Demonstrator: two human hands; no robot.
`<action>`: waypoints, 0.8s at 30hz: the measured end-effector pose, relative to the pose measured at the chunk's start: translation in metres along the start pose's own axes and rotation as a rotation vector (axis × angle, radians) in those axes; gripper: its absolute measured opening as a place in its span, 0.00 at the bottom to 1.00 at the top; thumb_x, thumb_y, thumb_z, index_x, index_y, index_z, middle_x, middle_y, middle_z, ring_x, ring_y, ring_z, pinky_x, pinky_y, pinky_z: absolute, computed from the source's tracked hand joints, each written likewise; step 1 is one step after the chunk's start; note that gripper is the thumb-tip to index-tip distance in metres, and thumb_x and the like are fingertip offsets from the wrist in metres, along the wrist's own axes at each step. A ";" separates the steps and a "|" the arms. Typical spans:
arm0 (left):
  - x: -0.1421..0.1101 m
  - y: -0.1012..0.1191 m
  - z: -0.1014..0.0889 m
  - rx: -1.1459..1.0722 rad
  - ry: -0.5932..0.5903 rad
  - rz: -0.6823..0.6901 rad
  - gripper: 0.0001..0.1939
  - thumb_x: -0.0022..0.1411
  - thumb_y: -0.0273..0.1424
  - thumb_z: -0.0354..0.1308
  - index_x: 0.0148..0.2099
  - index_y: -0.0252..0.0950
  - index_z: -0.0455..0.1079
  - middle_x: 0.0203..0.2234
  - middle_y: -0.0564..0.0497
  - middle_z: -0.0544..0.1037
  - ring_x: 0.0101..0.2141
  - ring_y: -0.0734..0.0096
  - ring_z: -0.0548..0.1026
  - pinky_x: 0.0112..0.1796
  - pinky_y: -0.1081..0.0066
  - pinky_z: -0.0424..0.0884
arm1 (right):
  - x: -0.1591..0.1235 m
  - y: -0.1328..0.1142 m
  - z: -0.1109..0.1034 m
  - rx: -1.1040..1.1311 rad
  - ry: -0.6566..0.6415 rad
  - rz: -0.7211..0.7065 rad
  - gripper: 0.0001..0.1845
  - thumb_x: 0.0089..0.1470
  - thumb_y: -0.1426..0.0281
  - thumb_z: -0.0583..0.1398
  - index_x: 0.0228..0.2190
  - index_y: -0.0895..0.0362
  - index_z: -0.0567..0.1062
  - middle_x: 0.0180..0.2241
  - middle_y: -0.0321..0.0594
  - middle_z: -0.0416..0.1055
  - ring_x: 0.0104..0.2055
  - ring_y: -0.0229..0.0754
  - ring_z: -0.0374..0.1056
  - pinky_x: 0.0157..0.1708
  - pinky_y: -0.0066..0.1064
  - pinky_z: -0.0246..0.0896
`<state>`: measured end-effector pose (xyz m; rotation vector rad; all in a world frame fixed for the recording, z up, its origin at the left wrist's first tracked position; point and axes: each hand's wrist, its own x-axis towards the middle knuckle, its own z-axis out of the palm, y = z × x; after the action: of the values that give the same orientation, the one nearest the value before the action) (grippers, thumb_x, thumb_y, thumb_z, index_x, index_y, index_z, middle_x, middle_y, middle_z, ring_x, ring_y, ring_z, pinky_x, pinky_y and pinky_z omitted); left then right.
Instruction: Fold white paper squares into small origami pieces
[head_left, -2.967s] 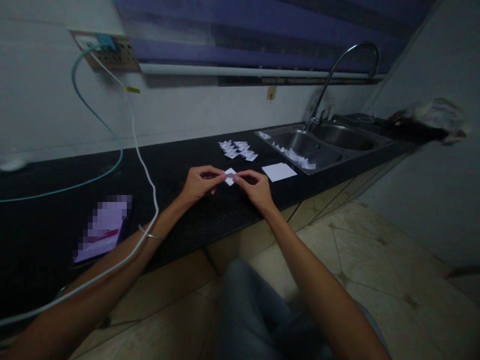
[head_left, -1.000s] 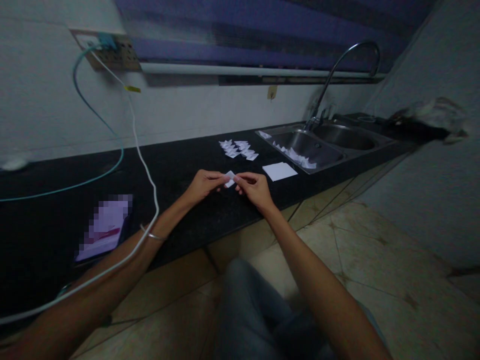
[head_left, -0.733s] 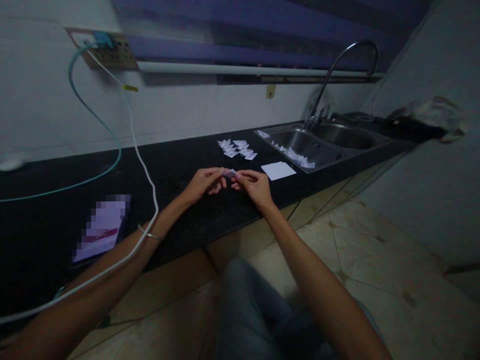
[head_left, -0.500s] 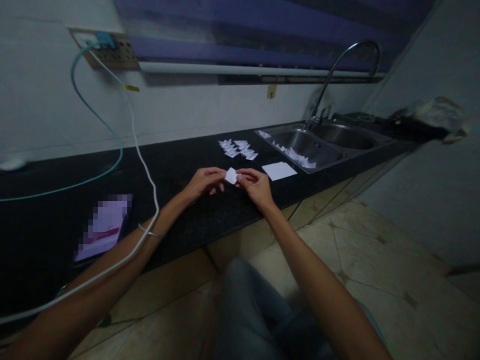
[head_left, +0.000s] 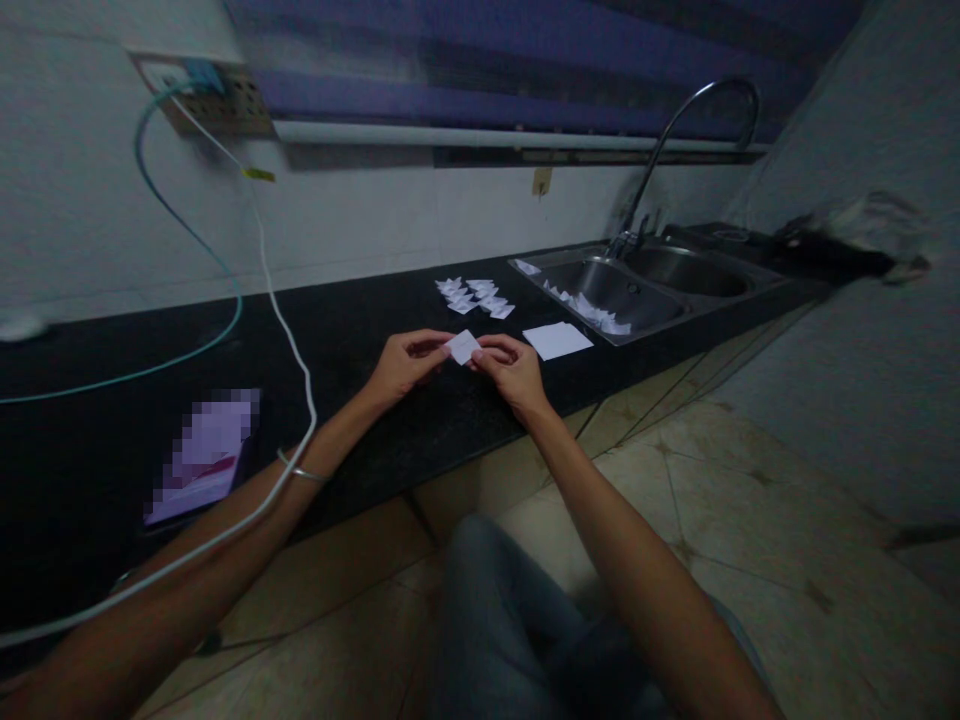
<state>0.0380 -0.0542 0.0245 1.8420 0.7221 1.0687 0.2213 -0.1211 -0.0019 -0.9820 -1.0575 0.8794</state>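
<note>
My left hand [head_left: 405, 362] and my right hand [head_left: 508, 368] meet above the black counter [head_left: 360, 330], both pinched on one small folded white paper piece [head_left: 463, 346]. Their fingertips grip opposite edges of it. A flat white paper sheet [head_left: 557, 340] lies just right of my right hand. Further back on the counter sits a cluster of several small folded paper pieces [head_left: 475, 296].
A steel double sink [head_left: 645, 283] with a curved tap [head_left: 686, 140] holds more white paper scraps [head_left: 589, 306]. A phone [head_left: 204, 455] lies at the left. A white cable [head_left: 289, 340] and a teal cable [head_left: 187, 240] hang from a wall socket [head_left: 202, 95]. Tiled floor lies below.
The small paper piece has been turned and worked between my fingertips; both hands stayed together above the counter, shifting only slightly.
</note>
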 end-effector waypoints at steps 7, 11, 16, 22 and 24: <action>-0.004 0.008 0.002 0.053 0.001 0.136 0.13 0.58 0.37 0.68 0.41 0.34 0.82 0.38 0.44 0.85 0.39 0.64 0.81 0.42 0.67 0.75 | -0.001 -0.005 0.000 0.041 0.045 0.034 0.13 0.42 0.65 0.72 0.32 0.55 0.82 0.29 0.37 0.80 0.32 0.41 0.77 0.42 0.38 0.73; -0.003 0.006 0.001 0.038 0.037 0.162 0.10 0.55 0.35 0.69 0.38 0.35 0.83 0.31 0.47 0.84 0.31 0.69 0.79 0.34 0.71 0.73 | -0.002 -0.007 0.001 0.053 0.038 0.027 0.14 0.41 0.64 0.73 0.33 0.55 0.83 0.31 0.39 0.81 0.34 0.43 0.77 0.44 0.41 0.74; -0.001 0.001 -0.001 -0.202 -0.072 -0.063 0.16 0.58 0.41 0.66 0.40 0.34 0.79 0.23 0.50 0.78 0.20 0.76 0.71 0.19 0.77 0.61 | -0.003 -0.005 0.001 -0.013 0.031 -0.061 0.12 0.43 0.64 0.72 0.33 0.53 0.84 0.32 0.39 0.82 0.34 0.43 0.77 0.43 0.40 0.73; -0.001 0.009 0.004 -0.078 -0.357 -0.196 0.27 0.66 0.54 0.54 0.36 0.33 0.74 0.24 0.48 0.77 0.21 0.76 0.71 0.18 0.78 0.60 | -0.005 -0.007 0.002 -0.154 -0.065 -0.120 0.07 0.47 0.66 0.69 0.31 0.53 0.85 0.34 0.39 0.83 0.38 0.46 0.78 0.47 0.42 0.71; -0.002 0.014 0.006 0.030 -0.439 -0.147 0.26 0.66 0.53 0.54 0.33 0.33 0.72 0.21 0.49 0.75 0.20 0.77 0.70 0.21 0.77 0.62 | -0.005 -0.009 0.002 -0.155 -0.065 -0.124 0.06 0.46 0.66 0.69 0.30 0.53 0.84 0.33 0.39 0.83 0.38 0.46 0.78 0.47 0.42 0.71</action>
<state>0.0426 -0.0647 0.0345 1.9261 0.5987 0.5334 0.2187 -0.1279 0.0055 -1.0106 -1.2429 0.7403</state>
